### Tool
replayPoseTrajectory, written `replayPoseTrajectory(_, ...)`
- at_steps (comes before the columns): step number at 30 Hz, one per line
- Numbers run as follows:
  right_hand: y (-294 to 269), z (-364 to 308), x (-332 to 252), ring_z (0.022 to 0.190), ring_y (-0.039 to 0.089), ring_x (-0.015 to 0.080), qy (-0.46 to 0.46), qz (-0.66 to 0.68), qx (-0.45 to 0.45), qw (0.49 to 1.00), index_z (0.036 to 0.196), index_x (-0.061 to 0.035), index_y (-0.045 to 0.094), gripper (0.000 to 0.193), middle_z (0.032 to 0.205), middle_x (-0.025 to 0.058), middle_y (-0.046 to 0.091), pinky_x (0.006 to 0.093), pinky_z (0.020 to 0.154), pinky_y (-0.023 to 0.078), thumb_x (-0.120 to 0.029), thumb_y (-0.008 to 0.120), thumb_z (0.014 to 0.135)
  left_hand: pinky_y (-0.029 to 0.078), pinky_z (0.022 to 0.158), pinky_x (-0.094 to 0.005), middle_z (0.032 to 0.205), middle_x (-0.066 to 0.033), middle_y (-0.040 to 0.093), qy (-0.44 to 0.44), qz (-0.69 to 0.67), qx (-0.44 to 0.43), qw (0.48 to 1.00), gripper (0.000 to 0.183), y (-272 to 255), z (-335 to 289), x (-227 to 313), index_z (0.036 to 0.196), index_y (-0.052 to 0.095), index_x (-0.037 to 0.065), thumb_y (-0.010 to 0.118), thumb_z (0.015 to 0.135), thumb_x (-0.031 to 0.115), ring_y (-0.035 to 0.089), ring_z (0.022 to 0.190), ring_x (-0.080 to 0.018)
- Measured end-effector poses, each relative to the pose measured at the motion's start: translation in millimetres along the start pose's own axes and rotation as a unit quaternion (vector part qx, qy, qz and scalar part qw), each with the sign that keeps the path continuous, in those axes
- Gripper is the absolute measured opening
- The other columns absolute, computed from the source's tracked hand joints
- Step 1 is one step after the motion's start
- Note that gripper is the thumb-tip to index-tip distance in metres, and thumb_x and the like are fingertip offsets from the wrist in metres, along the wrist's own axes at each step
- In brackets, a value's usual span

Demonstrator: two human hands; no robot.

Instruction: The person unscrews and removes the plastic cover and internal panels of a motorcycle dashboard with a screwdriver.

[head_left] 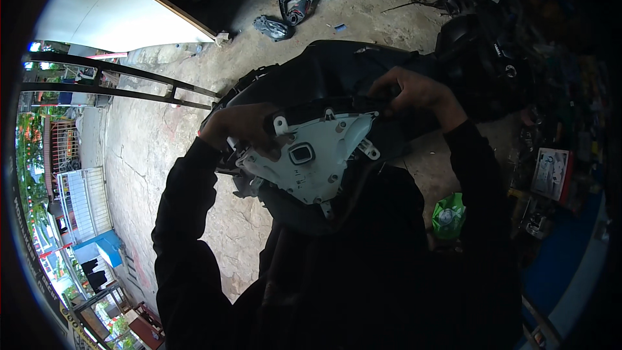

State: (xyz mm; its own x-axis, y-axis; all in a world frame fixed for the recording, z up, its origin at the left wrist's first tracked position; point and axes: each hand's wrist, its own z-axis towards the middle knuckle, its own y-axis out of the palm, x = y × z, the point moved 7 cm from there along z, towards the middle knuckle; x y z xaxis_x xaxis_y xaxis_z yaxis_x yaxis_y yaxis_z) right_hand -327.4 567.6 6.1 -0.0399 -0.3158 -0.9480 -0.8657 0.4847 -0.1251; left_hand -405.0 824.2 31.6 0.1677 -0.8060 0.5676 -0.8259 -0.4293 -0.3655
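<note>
One worn concrete floor extends around us, rough, pale and cracked, with loose parts on its far side. At upper left we note a large white panel; daylight enters from the left, while the right side is dim and crowded. Directly ahead we have a dark motorcycle. Just beside it, in front of our torso, is the pale triangular housing, its lugs exposed. We judge it light, stiff moulded plastic, smooth enough to slip; the projecting lugs may snap under load, so we should take hold of the broad rim at both upper corners. Our left hand has a partly closed grip over the upper left corner. Our right hand curves to the dark edge at upper right; we cannot tell whether its grip has hold of the housing. Farther right we see a white-and-red box and a green packet. Smallest, a blue scrap lies on the far floor.
</note>
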Motion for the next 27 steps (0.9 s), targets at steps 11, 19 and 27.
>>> replayPoseTrajectory(11,-6.3,1.0,-25.5,0.080,0.061,0.0124,-0.009,-0.209,0.037,0.977,0.092,-0.0011,0.071,0.029,0.082,0.0063,0.069,0.0287,0.075,0.046,-0.007,0.076,0.064,0.057,0.067,-0.0277,0.095,-0.0094,0.068,0.035,-0.058,0.021,0.997,0.065,8.6,-13.1,10.1,0.118,0.055,0.002,0.086,0.061,0.008,0.067,0.079,-0.0137)
replayPoseTrajectory(19,-18.6,-18.8,-71.4,0.074,0.063,0.0126,-0.074,-0.189,0.221,0.954,0.090,-0.0041,0.072,0.026,0.080,0.0068,0.068,0.0267,0.069,0.048,-0.012,0.080,0.067,0.048,0.093,-0.0367,0.122,-0.0150,0.057,0.200,0.052,0.193,0.959,0.079,-33.6,-53.9,43.0,0.127,0.053,0.004,0.085,0.056,0.015,0.058,0.111,-0.0227)
replayPoseTrajectory(27,1.6,-32.3,-84.8,0.086,0.064,0.0246,-0.307,-0.373,0.365,0.796,0.108,-0.0106,0.066,0.047,0.094,0.0072,0.065,0.0342,0.073,0.052,-0.012,0.078,0.063,0.041,0.095,-0.0445,0.121,-0.0125,0.053,0.245,0.341,0.472,0.775,0.078,-25.7,-82.6,65.4,0.134,0.048,0.010,0.078,0.063,0.020,0.051,0.113,-0.0341)
